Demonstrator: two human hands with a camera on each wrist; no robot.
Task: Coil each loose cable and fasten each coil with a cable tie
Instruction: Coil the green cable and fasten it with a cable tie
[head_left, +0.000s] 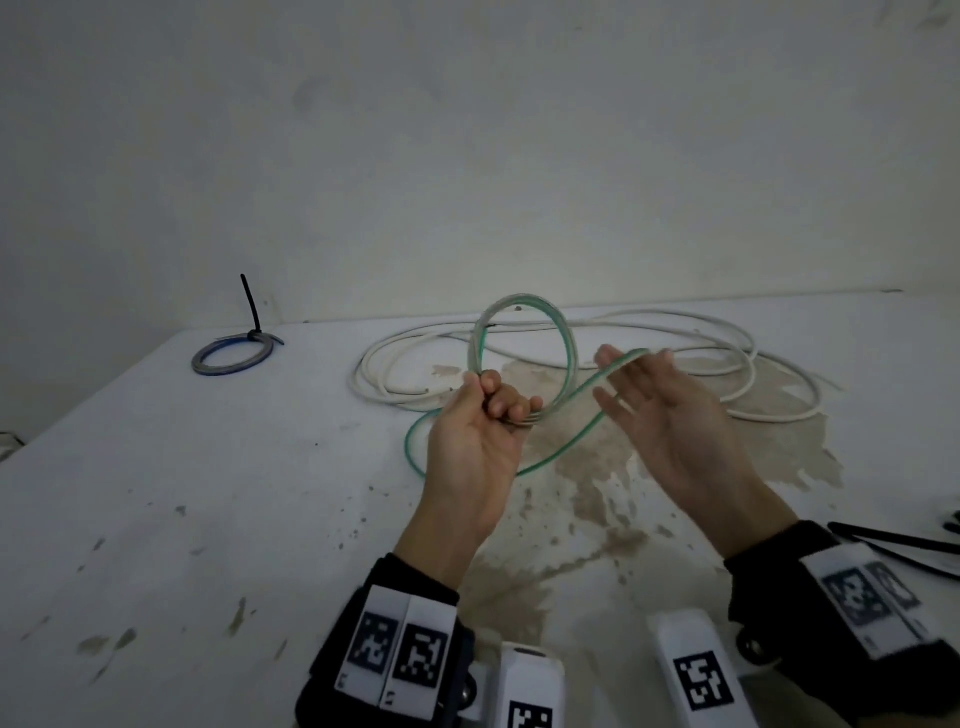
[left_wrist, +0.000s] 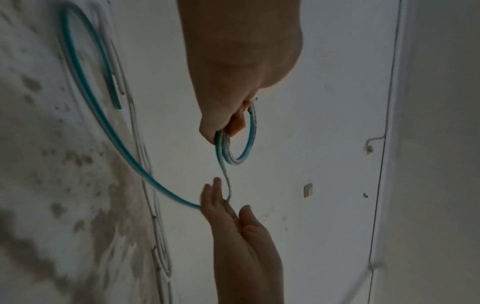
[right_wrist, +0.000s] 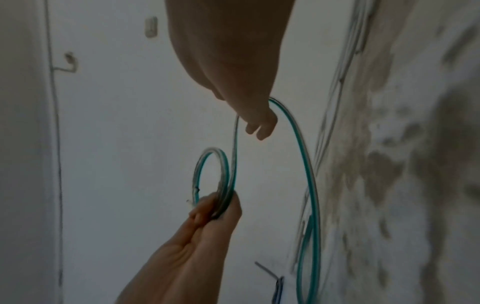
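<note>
L hand (head_left: 480, 423) held up over the table (head_left: 182, 493), fingers curled round the base of a small coil of the green cable (head_left: 563, 343); a couple of turns pinched together, loop standing upright above the fist. From the coil the green cable ran to the R hand (head_left: 660, 410), which was spread, palm up, fingers straight; cable lay across the fingertips (head_left: 605, 358), not gripped. Past the R hand it drooped in a slack bow onto the table, loose end lying on the stained patch (head_left: 623, 467).

Behind the green cable: white cable (head_left: 675, 322), uncoiled, sprawled in wide loops on the table near the wall (head_left: 467, 156).

Well to the L hand's side of the green cable: blue cable (head_left: 234, 356), already coiled flat, bound w/ a black cable tie (head_left: 253, 312), tail sticking up.

Spare black cable ties (head_left: 893, 543) at table edge, R hand's side of the green cable.
</note>
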